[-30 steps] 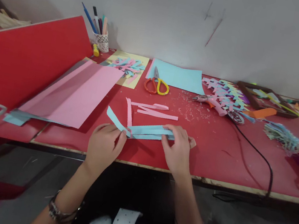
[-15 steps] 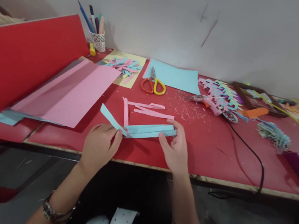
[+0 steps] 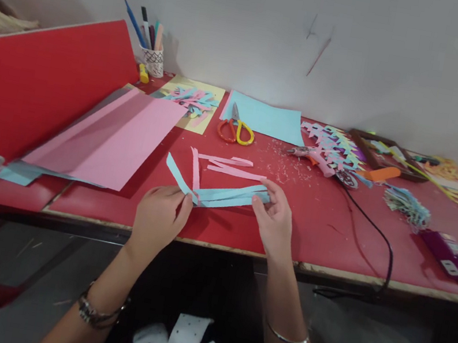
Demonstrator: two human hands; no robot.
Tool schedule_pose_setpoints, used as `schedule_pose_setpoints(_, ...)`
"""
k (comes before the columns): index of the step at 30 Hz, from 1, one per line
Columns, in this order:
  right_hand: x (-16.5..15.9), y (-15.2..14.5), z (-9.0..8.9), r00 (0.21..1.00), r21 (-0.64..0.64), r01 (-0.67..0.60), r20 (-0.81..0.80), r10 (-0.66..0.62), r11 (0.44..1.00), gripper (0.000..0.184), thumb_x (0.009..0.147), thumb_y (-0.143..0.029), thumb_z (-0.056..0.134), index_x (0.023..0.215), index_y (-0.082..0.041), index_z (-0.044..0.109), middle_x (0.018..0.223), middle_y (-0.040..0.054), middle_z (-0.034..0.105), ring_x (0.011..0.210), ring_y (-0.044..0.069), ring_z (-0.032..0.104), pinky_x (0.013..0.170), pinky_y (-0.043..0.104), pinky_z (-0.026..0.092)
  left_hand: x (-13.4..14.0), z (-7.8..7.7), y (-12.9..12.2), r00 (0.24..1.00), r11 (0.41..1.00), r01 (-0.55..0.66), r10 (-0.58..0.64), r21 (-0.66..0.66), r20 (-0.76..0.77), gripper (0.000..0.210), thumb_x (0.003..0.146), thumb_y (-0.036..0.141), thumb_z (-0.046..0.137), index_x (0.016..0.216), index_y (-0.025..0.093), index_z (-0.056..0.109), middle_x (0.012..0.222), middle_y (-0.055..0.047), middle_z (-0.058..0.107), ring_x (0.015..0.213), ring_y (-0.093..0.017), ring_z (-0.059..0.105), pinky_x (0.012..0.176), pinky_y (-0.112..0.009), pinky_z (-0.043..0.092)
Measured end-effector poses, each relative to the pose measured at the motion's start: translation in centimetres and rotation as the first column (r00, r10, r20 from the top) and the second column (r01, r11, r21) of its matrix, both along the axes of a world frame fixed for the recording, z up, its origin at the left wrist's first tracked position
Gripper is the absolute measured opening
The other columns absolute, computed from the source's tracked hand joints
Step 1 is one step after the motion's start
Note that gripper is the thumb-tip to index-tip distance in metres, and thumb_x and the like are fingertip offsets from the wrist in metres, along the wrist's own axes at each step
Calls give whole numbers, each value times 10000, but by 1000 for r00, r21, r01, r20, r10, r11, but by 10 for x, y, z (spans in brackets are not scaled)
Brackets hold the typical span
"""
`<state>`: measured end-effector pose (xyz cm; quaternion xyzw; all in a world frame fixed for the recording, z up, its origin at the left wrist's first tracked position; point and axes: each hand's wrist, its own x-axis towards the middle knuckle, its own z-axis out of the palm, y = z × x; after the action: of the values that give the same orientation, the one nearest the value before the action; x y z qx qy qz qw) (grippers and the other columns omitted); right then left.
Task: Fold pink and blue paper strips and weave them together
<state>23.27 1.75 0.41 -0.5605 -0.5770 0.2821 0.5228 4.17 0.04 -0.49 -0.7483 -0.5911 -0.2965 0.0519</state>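
Observation:
Blue paper strips (image 3: 227, 196) stretch between my two hands, just above the red table. My left hand (image 3: 161, 214) pinches their left end, where a blue strip end (image 3: 177, 170) sticks up to the left and a pink strip (image 3: 195, 169) rises from the same joint. At the other end, my right hand (image 3: 276, 217) holds the blue strips between thumb and fingers. Beyond them, loose pink paper strips (image 3: 235, 171) lie on the table. Scissors (image 3: 236, 129) with one red and one yellow handle rest farther back.
Pink paper sheets (image 3: 106, 139) lie at left beside a red board (image 3: 50, 83). A blue sheet (image 3: 268, 118) and cut paper pieces (image 3: 192, 100) are at the back. A pink glue gun (image 3: 319, 158) with a black cord (image 3: 371, 226) lies right, near a purple power strip (image 3: 446, 254).
The right ends of the blue strips are now gathered closer together in my right hand. Both hands have shifted slightly to the right in the picture, and the view has moved a little.

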Motion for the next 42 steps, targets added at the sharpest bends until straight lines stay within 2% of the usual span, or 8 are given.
schedule_pose_setpoints(6,3,8,16,953,-69,-120,273,135,990,195,695,-235,504,880,-196,554,885,38,621,716,140,571,684,278,452,0,2,0,1000,1000,11,-11,9,8,373,835,228,312,623,180,615,591,-42,618,565,-170,548,575,-281,373)
schedule_pose_setpoints(12,14,29,30,874,-171,-290,355,334,942,148,674,-215,504,797,-171,574,835,28,634,752,146,579,697,276,438,1,3,0,1000,1000,4,-4,24,-2,376,833,229,323,604,181,618,584,-39,616,543,-162,542,540,-273,358)
schedule_pose_setpoints(19,23,48,50,647,-406,-495,417,638,768,180,640,-159,537,808,-172,597,812,5,630,767,135,577,689,246,432,1,4,-1,1000,999,3,-3,34,-1,359,825,222,344,640,174,648,608,-40,635,556,-163,554,519,-267,352)
schedule_pose_setpoints(22,20,50,57,586,-443,-514,445,678,735,189,649,-150,536,825,-176,600,825,-1,633,749,126,576,666,227,426,1,4,-1,1000,999,1,-1,46,-10,360,823,222,344,621,173,638,593,-39,627,548,-157,552,508,-259,347)
schedule_pose_setpoints(28,14,55,57,628,-427,-538,373,683,727,206,670,-179,543,868,-137,584,876,40,615,791,128,568,678,227,433,2,3,-1,1000,999,-11,11,34,-20,374,824,232,333,593,171,620,592,-36,624,555,-152,549,532,-248,359)
schedule_pose_setpoints(35,8,57,47,840,-255,-479,144,523,840,196,644,-212,577,830,-158,552,782,14,572,687,105,545,605,230,463,2,3,-1,1000,1000,-24,24,12,-18,384,827,239,325,584,176,615,566,-34,603,543,-150,540,524,-251,341)
schedule_pose_setpoints(39,7,56,43,817,-277,-551,12,576,787,302,627,-229,607,911,-168,527,850,18,553,710,100,544,614,233,463,2,3,0,1000,1000,-18,19,24,-22,372,823,227,331,585,170,611,558,-39,596,536,-153,539,507,-255,328)
schedule_pose_setpoints(42,6,54,37,776,-285,-590,59,628,756,374,617,-217,619,976,-171,524,938,39,546,840,129,534,716,268,450,2,2,0,1000,998,-15,16,61,-26,375,828,230,333,577,162,604,542,-42,592,526,-155,541,506,-258,332)
